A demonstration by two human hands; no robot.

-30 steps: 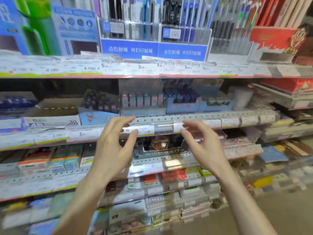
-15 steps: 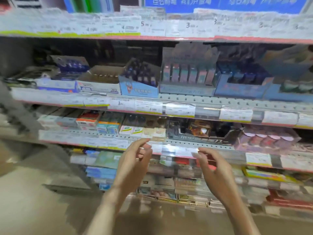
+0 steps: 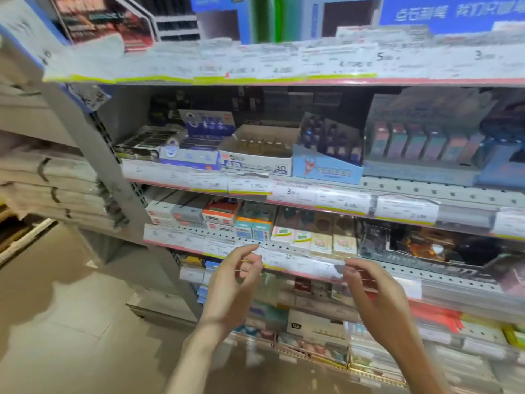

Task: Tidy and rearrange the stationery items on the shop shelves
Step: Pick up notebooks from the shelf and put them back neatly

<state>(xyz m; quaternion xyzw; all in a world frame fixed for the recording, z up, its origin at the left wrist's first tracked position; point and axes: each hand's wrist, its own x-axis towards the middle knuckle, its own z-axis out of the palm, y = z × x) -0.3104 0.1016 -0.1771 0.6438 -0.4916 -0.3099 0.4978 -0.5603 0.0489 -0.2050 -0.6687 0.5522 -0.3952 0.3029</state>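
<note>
two hands — left hand (image 3: 231,282), right hand (image 3: 372,291) — loosely curled, empty, just before the shelf edge (image 3: 301,264).

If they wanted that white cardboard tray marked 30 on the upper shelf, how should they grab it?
Come from the front and take the white cardboard tray marked 30 by its low front wall, pulling it straight out: blue boxes crowd both sides, leaving only the front face and open top free.

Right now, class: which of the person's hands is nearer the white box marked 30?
Left. The left hand sits below the white box, slightly left; the right hand is below and farther right.
</note>
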